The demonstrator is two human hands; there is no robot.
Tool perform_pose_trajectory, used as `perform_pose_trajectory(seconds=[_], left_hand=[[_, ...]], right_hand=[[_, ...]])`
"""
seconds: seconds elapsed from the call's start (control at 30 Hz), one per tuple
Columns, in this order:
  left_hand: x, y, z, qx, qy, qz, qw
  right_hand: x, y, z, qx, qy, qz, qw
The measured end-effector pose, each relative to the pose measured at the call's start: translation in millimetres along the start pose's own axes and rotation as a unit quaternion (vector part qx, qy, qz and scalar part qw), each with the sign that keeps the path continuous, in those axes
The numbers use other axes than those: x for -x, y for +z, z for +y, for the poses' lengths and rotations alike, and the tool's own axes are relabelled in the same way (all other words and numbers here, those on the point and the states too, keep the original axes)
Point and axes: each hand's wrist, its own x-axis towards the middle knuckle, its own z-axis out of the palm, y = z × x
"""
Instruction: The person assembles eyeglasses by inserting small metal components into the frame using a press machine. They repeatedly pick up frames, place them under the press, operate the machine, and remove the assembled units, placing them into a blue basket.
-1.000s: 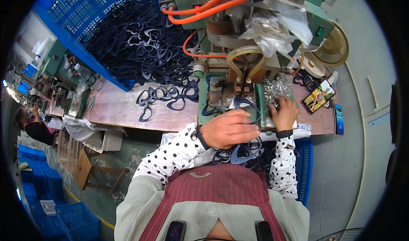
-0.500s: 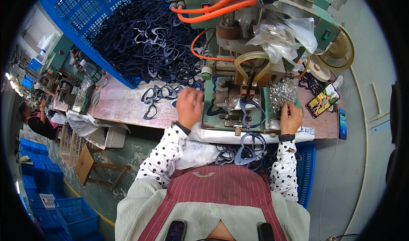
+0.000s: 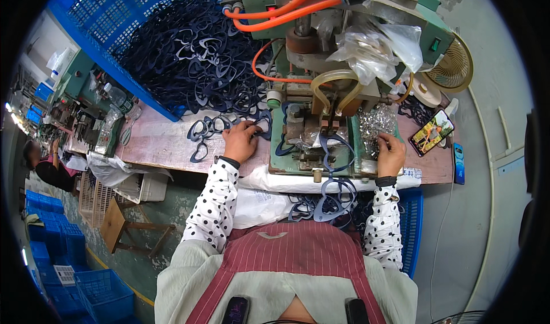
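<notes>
My left hand [image 3: 240,142] rests on the table with its fingers curled at a dark blue glasses-shaped piece [image 3: 264,123], closed on its near edge. Several more loose pieces [image 3: 199,130] lie to its left. My right hand [image 3: 391,155] is at the near edge of a clear bag of small shiny metal parts [image 3: 376,122]. Its thumb and fingertips are pinched together; whatever is between them is too small to make out. Between my hands stands a green press machine [image 3: 281,162]. One dark blue piece [image 3: 342,166] sits in it, and linked ones hang over the table edge.
A blue crate [image 3: 94,58] heaped with dark blue pieces stands at the far left. Orange hoses [image 3: 286,14] cross above the press. To the right lie a lit phone [image 3: 432,132], a blue phone [image 3: 459,164] and a fan [image 3: 452,66]. Another blue basket [image 3: 411,226] is below the table.
My left hand has moved left and down onto the table, its fingers now at a dark blue piece beside the press. My right hand has stayed at the bag of metal parts.
</notes>
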Motion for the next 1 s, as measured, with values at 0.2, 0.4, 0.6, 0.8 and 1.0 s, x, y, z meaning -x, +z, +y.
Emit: perform_pose_trajectory(seconds=[0.2,0.4,0.6,0.8,1.0], left_hand=[[3,0,-9,0.127,-0.001,0.118,0.985],[-12,-8,0,0.412,-0.093,0.21,0.882],[-14,-45,47,0.464,-0.109,0.238,0.846],[-7,-82,107,0.229,0.108,0.323,0.912],[2,-101,141,0.172,0.319,0.294,0.885]], right_hand=[[-15,-6,-49,-0.236,0.1,-0.091,0.962],[-24,-32,-119,-0.357,0.118,-0.193,0.906],[-23,-35,-146,-0.33,0.15,-0.232,0.903],[-26,-27,-149,-0.329,0.146,-0.227,0.905],[-26,-18,-158,-0.382,0.153,-0.215,0.886]])
